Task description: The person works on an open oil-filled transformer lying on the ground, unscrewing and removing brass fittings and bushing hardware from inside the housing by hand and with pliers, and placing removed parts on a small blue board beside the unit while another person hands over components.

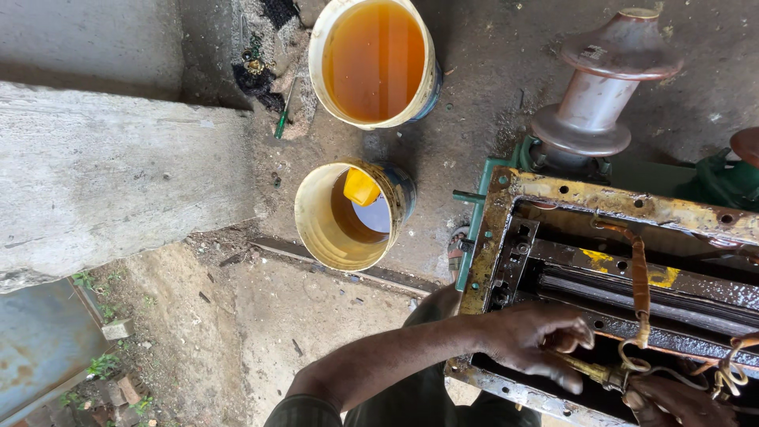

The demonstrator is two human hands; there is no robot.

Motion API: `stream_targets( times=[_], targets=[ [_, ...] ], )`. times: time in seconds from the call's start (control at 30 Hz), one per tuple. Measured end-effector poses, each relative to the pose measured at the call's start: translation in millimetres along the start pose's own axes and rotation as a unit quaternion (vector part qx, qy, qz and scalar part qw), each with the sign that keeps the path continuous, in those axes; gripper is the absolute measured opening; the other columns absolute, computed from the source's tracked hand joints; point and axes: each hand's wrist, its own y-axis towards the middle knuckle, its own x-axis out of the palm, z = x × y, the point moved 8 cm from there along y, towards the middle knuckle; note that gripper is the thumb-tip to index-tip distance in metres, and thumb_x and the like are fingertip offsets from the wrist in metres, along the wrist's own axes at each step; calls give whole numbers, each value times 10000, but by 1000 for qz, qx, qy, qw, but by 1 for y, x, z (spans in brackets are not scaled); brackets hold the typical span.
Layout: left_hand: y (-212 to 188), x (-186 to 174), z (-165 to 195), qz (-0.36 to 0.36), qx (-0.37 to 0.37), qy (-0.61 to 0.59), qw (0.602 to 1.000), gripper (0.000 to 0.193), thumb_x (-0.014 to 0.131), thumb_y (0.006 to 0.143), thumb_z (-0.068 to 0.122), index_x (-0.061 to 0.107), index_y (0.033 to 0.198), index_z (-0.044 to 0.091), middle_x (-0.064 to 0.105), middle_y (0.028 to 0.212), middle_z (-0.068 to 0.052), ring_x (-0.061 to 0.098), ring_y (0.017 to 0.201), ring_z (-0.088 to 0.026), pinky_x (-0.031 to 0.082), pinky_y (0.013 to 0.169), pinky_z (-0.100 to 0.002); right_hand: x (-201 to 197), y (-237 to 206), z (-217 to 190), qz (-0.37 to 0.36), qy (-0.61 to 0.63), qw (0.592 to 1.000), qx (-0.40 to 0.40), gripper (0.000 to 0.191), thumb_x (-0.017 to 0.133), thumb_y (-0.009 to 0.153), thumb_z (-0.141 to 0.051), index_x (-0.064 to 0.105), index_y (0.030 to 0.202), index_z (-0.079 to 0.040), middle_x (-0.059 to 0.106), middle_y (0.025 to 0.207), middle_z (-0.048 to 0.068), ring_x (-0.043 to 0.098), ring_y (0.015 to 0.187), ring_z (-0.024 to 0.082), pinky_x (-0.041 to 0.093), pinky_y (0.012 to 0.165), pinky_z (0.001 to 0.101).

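An open metal tank (pixel 506 237) with a rusty yellow bolt-hole rim fills the right side, and dark oily core parts lie inside it. My left hand (pixel 534 340) reaches over the near rim, its fingers closed around a brass rod fitting (pixel 589 369). My right hand (pixel 676 402) sits at the bottom edge, mostly cut off, touching the far end of that fitting beside thin wire loops (pixel 632 364). A brown strap lead (pixel 639 285) hangs down to the fitting.
A white bucket (pixel 320 55) full of amber oil stands at the top. Below it is a yellow bucket (pixel 316 229) holding a little oil and a yellow scoop (pixel 360 188). A grey ribbed insulator (pixel 589 103) rises behind the tank. A concrete slab (pixel 118 174) lies on the left, with dirt ground below it.
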Motion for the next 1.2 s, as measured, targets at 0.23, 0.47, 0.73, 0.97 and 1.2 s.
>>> stream_targets(
  times=[0.23, 0.47, 0.73, 0.97, 1.2],
  targets=[
    [-2, 8, 8, -100, -43, -129, 986, 601, 583, 1033, 468, 529, 1397, -8, 695, 1146, -211, 719, 904, -263, 623, 788, -439, -68, -68, -110, 222, 236, 936, -134, 254, 689, 898, -51, 715, 1151, -34, 767, 1021, 140, 765, 930, 202, 625, 837, 313],
    [-4, 15, 20, -139, -155, -150, 967, 485, 580, 1017, 528, 663, 1150, 69, 753, 940, -116, 701, 728, -206, 612, 709, -348, -106, -98, -164, 258, 257, 919, -150, 161, 719, 891, 1, 746, 1047, -27, 775, 1035, 114, 777, 860, 141, 622, 657, 232],
    [4, -1, 43, -55, -124, -89, 987, 550, 632, 950, 494, 605, 1225, 19, 725, 989, -178, 730, 819, -232, 658, 761, -367, -105, -98, -166, 265, 243, 922, -144, 130, 723, 894, -44, 749, 1021, -36, 779, 1015, 103, 760, 783, 104, 588, 581, 207],
    [0, 3, 45, -45, -29, -84, 995, 542, 641, 971, 458, 587, 1255, 0, 722, 1031, -155, 722, 832, -206, 655, 749, -371, -101, -100, -164, 265, 241, 923, -139, 122, 715, 917, -66, 741, 1032, -35, 766, 1024, 92, 762, 858, 115, 631, 638, 204],
    [-11, 30, 21, -176, -209, -191, 943, 543, 498, 1023, 525, 681, 1179, 38, 773, 1047, -122, 688, 705, -237, 633, 704, -400, -100, -102, -165, 258, 251, 921, -149, 108, 705, 927, -49, 728, 1030, -23, 760, 1035, 106, 771, 879, 128, 658, 672, 214]
  ],
)
